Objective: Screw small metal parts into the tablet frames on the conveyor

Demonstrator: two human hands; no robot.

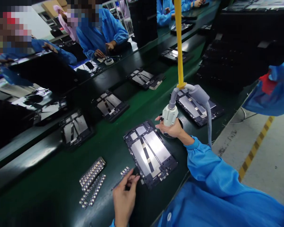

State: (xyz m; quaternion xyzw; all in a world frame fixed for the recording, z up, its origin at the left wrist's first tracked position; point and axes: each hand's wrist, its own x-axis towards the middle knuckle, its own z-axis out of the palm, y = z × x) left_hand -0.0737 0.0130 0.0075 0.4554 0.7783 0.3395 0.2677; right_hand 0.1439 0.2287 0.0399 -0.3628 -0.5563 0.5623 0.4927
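Observation:
My right hand (171,128) is wrapped round a pale electric screwdriver (169,115) with a grey cord, hanging from a yellow strap. Its lower end is hidden by my hand, above a dark round dish (180,123). My left hand (125,197) pinches a thin dark tool, seemingly tweezers (115,185); the tip is hard to make out. My fingertips are at the lower left edge of an opened tablet (161,145) with silver battery cells, lying face down between my hands. Beside the left hand lies a short strip of small parts (125,171).
A panel of small boards (93,173) and loose strips (97,190) lie left. More opened tablets (109,105) line the green belt (118,126). A second tablet (196,108) sits behind the hanging cord (208,123). Black stacked trays (232,53) stand right; co-workers (104,34) sit opposite.

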